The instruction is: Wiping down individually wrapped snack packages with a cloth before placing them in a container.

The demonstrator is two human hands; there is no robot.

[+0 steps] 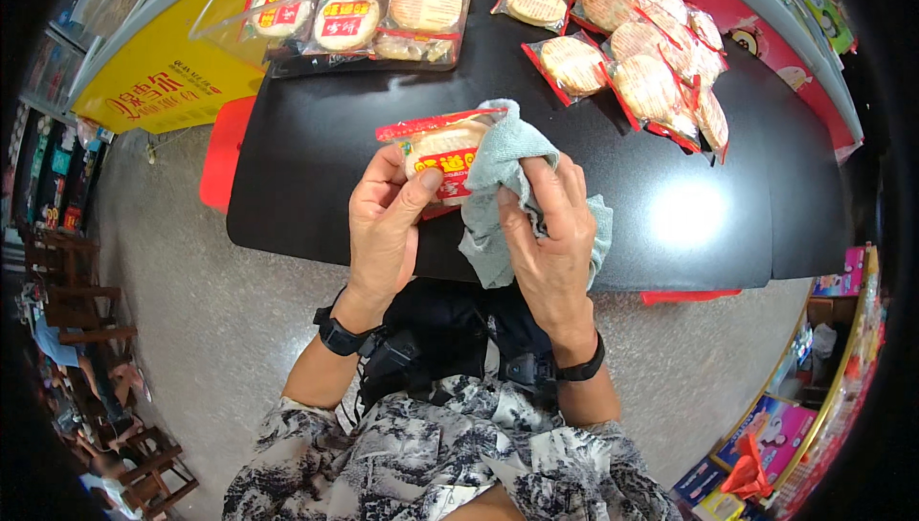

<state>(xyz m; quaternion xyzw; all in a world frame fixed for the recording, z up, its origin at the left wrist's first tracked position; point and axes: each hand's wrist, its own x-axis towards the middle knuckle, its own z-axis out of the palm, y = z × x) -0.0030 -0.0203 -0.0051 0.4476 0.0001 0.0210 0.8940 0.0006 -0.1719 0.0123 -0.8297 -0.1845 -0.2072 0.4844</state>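
Note:
My left hand (388, 210) grips a packet of round crackers (438, 159) by its left side, thumb on the front. The packet is clear plastic with red edges and a red label. Bunched in my right hand (553, 229) is a pale green cloth (507, 152), which lies against the packet's right side and covers part of it. Both hands are over the near edge of the black table (316, 176).
A clear plastic bin (455, 56) of similar packets stands at the far left of the table. A loose pile of packets (637, 52) lies at the far right. Red stools (225, 152) show at the table's edges, with shelves of goods (804, 396) at the right.

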